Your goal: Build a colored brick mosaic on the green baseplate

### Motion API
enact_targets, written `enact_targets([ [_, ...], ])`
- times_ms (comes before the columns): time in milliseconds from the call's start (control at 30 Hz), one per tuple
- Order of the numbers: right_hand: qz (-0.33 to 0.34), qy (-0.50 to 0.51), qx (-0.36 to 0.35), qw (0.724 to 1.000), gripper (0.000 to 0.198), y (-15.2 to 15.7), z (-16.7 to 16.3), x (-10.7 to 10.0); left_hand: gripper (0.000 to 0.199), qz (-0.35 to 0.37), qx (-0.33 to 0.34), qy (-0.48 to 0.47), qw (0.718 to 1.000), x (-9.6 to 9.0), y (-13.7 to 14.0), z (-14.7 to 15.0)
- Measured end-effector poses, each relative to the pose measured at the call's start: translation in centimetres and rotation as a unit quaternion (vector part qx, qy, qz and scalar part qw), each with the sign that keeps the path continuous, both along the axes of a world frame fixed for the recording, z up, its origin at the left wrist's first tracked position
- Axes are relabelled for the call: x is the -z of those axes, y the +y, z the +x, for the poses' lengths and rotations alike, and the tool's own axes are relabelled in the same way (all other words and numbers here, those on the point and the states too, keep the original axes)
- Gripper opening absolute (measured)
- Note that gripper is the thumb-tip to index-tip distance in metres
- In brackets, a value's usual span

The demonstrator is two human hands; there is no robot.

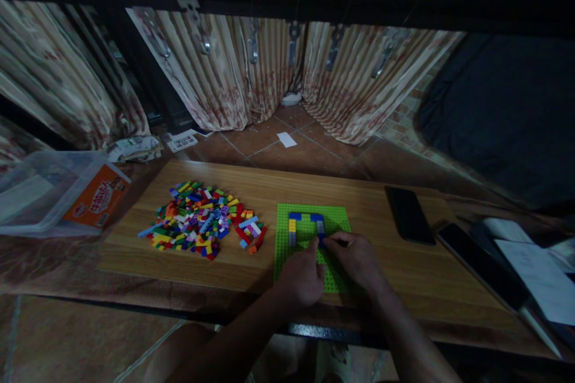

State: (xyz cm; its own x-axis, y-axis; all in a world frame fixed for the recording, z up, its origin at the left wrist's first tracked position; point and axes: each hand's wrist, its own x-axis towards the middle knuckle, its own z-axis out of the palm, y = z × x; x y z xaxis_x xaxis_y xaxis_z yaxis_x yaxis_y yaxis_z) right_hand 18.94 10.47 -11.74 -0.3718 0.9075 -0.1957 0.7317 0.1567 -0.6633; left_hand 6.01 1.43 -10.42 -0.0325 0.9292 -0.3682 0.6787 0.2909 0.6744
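A green studded baseplate [282, 263] lies on the wooden board. On it, blue, yellow and grey bricks form part of a rectangular outline, with a row of blue bricks [295, 216] along the far side. My right hand [357, 258] pinches a small dark blue brick [321, 241] at the near end of the outline's right side. From the left, my left hand [302, 275] reaches over the plate, its index fingertip against that brick and its other fingers curled in. Both hands hide the near part of the plate.
Left of the plate, a heap of loose coloured bricks [197, 218] spreads over the wooden board [179, 269]. A clear plastic box [49, 191] stands at the far left. Two dark phone-like slabs [409, 215] and papers [536, 278] lie to the right.
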Motion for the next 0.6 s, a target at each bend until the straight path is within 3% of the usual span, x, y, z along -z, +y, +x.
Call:
enact_targets([
  [300, -0.013, -0.018, 0.019, 1.000, 0.027, 0.6, -0.3, 0.3, 0.063, 0.018, 0.024, 0.039, 0.999, 0.5, -0.1, 0.2],
  [600, -0.020, -0.102, 0.016, 0.994, 0.021, 1.4, -1.0, 0.0, 0.060, 0.021, 0.040, 0.084, 0.995, 0.8, 0.1, 0.9],
])
